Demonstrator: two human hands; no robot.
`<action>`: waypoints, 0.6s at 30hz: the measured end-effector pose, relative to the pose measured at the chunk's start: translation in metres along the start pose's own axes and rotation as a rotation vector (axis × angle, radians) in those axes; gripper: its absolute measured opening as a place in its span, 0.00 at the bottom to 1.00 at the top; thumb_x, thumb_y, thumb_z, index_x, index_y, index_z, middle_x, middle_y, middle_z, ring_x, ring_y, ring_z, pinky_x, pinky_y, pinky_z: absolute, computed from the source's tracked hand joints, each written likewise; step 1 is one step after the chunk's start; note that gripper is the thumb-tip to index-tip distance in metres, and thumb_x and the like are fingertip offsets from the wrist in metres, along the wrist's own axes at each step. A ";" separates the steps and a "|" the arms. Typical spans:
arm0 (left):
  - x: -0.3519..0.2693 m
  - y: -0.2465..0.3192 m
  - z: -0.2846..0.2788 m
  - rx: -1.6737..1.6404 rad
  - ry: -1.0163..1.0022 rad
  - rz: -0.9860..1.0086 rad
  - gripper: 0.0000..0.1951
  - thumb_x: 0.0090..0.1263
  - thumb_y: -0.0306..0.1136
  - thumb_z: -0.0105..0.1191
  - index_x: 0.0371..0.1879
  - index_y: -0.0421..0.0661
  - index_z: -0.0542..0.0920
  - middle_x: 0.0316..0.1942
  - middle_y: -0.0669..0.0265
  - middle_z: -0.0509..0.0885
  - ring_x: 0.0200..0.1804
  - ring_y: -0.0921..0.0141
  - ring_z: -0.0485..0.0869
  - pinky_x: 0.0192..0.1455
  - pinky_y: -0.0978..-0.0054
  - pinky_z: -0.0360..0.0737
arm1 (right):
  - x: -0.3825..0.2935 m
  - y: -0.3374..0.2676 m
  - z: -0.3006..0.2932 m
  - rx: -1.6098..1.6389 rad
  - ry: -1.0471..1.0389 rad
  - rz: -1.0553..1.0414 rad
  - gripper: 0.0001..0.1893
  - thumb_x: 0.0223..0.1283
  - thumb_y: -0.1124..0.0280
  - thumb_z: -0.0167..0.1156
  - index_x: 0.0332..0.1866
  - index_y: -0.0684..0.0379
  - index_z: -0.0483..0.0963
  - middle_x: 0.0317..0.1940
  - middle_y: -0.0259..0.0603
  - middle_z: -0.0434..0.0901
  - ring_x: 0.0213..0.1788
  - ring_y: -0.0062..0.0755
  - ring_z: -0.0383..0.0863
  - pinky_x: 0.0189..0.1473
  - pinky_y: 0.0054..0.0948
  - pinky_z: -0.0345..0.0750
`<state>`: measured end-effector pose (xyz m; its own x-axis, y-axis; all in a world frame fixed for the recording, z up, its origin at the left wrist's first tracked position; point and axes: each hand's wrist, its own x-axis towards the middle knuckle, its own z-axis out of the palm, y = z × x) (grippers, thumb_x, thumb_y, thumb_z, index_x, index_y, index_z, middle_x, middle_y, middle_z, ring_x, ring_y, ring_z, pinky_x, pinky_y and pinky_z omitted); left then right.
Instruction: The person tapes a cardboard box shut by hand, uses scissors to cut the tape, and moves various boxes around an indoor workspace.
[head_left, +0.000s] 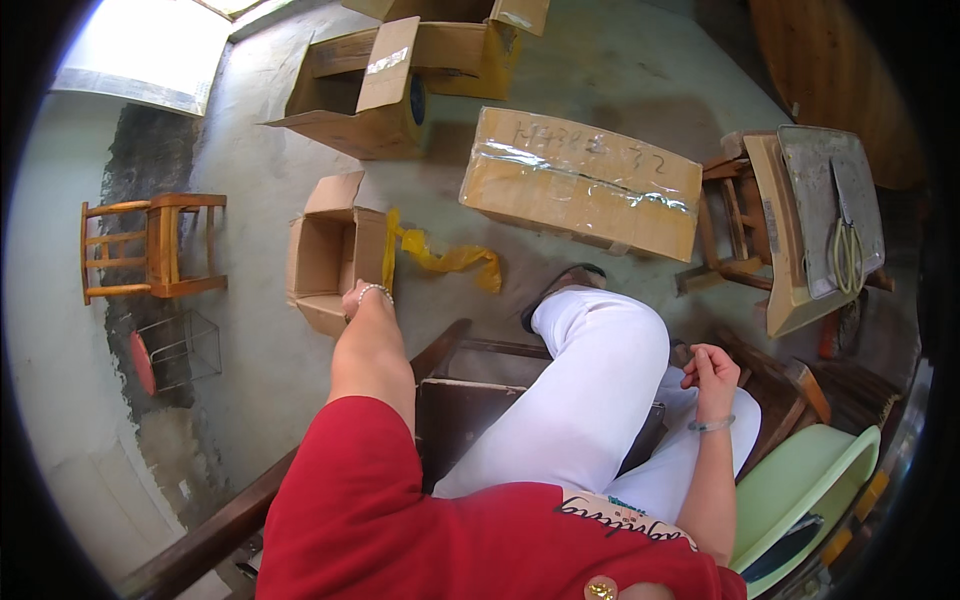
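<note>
My left hand (361, 298), with a beaded bracelet at its wrist, is at the near right corner of a small open cardboard box (311, 259) on the floor. Its fingertips are largely hidden, so whether they grip the rim is unclear. A crumpled yellow plastic strip (450, 259) lies just right of that box. Above my white-trousered lap, my right hand (709, 371) hangs loosely curled, with no object visible in it. A large taped cardboard box (581, 184) bearing handwriting rests beyond my foot.
Open cartons (360, 124) stand at the far side. On the right, a metal tray (814, 180) with scissors (847, 247) lies on cardboard over a wooden chair (739, 217). A green plastic basin (795, 480) is at my right. Leftward are a small wooden chair (165, 244) and a red-topped stool (142, 364).
</note>
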<state>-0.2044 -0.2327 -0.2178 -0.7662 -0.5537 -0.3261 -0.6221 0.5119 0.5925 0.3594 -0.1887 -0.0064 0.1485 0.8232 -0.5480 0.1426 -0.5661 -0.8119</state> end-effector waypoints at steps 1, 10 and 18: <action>0.007 0.006 -0.001 -0.036 0.024 -0.006 0.11 0.55 0.33 0.61 0.35 0.43 0.81 0.35 0.58 0.83 0.35 0.64 0.81 0.42 0.69 0.77 | -0.001 -0.002 0.001 0.006 -0.011 -0.002 0.07 0.61 0.73 0.52 0.36 0.64 0.75 0.18 0.34 0.74 0.15 0.18 0.70 0.19 0.17 0.68; 0.000 0.094 -0.022 -0.593 0.198 -0.052 0.06 0.58 0.40 0.53 0.24 0.55 0.81 0.27 0.66 0.83 0.34 0.67 0.77 0.42 0.72 0.71 | -0.003 -0.006 -0.012 0.106 -0.064 -0.019 0.07 0.60 0.72 0.53 0.36 0.64 0.76 0.18 0.34 0.75 0.16 0.18 0.72 0.18 0.16 0.69; -0.034 0.225 -0.094 -0.397 0.166 0.457 0.10 0.53 0.35 0.63 0.31 0.44 0.82 0.30 0.57 0.83 0.33 0.60 0.83 0.37 0.64 0.78 | -0.012 -0.019 -0.027 0.197 -0.097 -0.054 0.07 0.59 0.72 0.54 0.35 0.63 0.77 0.18 0.34 0.76 0.15 0.17 0.72 0.17 0.16 0.69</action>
<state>-0.3036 -0.1603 -0.0046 -0.8854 -0.4477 0.1248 -0.1060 0.4561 0.8836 0.3814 -0.1892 0.0212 0.0497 0.8576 -0.5118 -0.0473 -0.5099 -0.8589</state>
